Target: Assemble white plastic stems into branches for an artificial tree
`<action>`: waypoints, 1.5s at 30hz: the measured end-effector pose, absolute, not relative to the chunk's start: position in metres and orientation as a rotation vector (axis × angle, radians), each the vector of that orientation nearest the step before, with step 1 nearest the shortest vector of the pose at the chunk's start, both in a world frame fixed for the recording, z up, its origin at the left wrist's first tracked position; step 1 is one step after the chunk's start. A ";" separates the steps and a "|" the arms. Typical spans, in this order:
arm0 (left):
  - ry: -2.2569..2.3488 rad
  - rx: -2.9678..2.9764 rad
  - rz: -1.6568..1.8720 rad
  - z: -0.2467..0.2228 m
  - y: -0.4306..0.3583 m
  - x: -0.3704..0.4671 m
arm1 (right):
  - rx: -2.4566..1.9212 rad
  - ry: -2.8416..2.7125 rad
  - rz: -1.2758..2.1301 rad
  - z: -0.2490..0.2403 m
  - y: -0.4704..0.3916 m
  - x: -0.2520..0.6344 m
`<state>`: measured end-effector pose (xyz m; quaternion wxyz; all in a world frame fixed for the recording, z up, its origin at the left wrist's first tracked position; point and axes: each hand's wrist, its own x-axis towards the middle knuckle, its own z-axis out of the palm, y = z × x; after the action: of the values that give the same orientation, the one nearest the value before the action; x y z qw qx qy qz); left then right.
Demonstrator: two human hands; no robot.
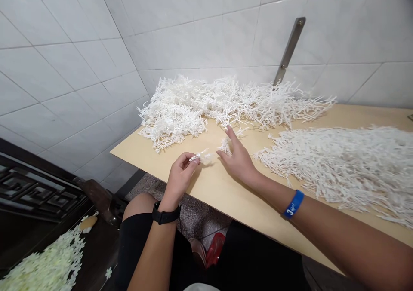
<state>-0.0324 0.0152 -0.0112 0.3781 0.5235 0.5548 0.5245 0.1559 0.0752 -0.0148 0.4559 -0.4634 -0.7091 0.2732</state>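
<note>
Head view: left hand [182,173] pinches a small white sprig [200,157] between thumb and fingertips, just above the tabletop [222,192] and close to its near edge; the free tips point toward the right hand. Right hand [238,160] is unclenched, thumb and index finger spread, with a second white piece [225,145] at the gap between them; cannot tell whether the fingers touch it. Far heap [193,106] of branching white pieces lies along the tiled wall [209,33]; side heap [342,162] spreads beside the right forearm. Risks, as judged: (1) the pinch covers only a small part of the sprig, so a light tug or loosened thumb could let it slip, perhaps over the near edge to the floor [201,222]. (2) Thin arms probably bend or snap if squeezed hard or pulled sideways. (3) Branches in both heaps overlap; drawing one piece out could drag neighbours along, cause being hooked tips. (4) Right forearm passes near the side heap; a sweep of the arm or its blue wristband [294,203] might snag strands and shift them. Sprig detail is blurred; exact grip point uncertain.
</note>
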 end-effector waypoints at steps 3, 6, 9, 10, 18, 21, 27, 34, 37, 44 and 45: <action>1.351 1.282 1.360 -0.012 0.016 -0.033 | -1.053 -1.739 0.484 -0.011 0.069 0.156; 1.291 1.262 1.350 -0.013 0.016 -0.032 | -0.904 -1.773 0.332 -0.006 0.059 0.155; 1.276 1.268 1.365 -0.013 0.014 -0.032 | -0.850 -1.919 0.274 -0.005 0.051 0.152; 1.278 1.280 1.367 -0.014 0.013 -0.033 | -0.852 -1.972 0.259 -0.006 0.049 0.151; 1.125 1.503 1.220 -0.012 0.006 -0.041 | -0.671 -1.978 0.494 -0.008 0.044 0.146; 1.013 1.710 1.102 -0.009 0.005 -0.038 | -0.530 -1.920 0.565 -0.007 0.038 0.144; 1.039 1.770 1.033 -0.012 0.000 -0.031 | -0.556 -2.037 0.586 -0.010 0.035 0.141; 1.235 1.588 1.242 -0.017 0.002 -0.022 | -0.624 -2.069 0.835 -0.009 0.038 0.135; 1.296 1.432 1.352 -0.018 0.005 -0.026 | -0.603 -2.083 0.852 -0.008 0.037 0.135; 1.197 1.358 1.328 -0.014 0.007 -0.034 | -0.829 -2.089 0.679 -0.015 0.048 0.142; 1.192 1.391 1.306 -0.013 0.007 -0.033 | -0.887 -2.086 0.627 -0.017 0.051 0.143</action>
<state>-0.0330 0.0070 -0.0133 0.4312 0.5579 0.4779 0.5238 0.1430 0.0508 -0.0174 0.3848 -0.3482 -0.8186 0.2462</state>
